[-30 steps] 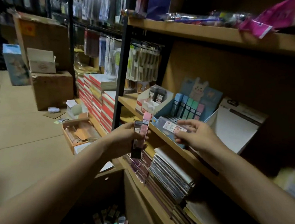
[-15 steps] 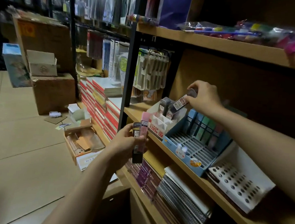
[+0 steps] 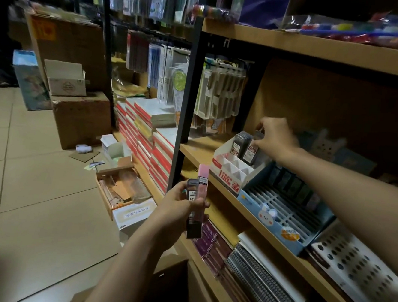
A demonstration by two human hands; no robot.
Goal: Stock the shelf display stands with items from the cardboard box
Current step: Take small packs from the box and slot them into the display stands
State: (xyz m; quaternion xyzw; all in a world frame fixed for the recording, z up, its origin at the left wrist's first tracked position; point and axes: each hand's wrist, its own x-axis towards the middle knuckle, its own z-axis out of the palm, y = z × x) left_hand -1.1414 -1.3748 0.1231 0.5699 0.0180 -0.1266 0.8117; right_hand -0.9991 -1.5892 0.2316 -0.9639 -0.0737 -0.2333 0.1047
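My left hand (image 3: 179,211) is held in front of the shelf and grips a few slim lead cases (image 3: 197,199), one pink and the others dark. My right hand (image 3: 275,137) reaches over a white display stand (image 3: 230,170) on the middle shelf, its fingers pinching a dark lead case (image 3: 253,148) that stands in the stand's back row beside another dark case (image 3: 239,143). To the right of it sits a blue display stand (image 3: 271,216) with a grid of slots and a row of cases at its back. A dark corner of the cardboard box (image 3: 169,290) shows at the bottom.
A white perforated stand (image 3: 356,268) sits right of the blue one. Spiral notebooks (image 3: 261,284) lie on the lower shelf. Red-and-white notebook stacks (image 3: 146,134), a small open box (image 3: 120,189) and brown cartons (image 3: 80,118) stand on the tiled floor at left. A black upright post (image 3: 187,106) frames the shelf.
My right hand went from the shelf front up to the white stand with a dark lead case, then lowered it into the back row. My left hand stayed put with its cases.
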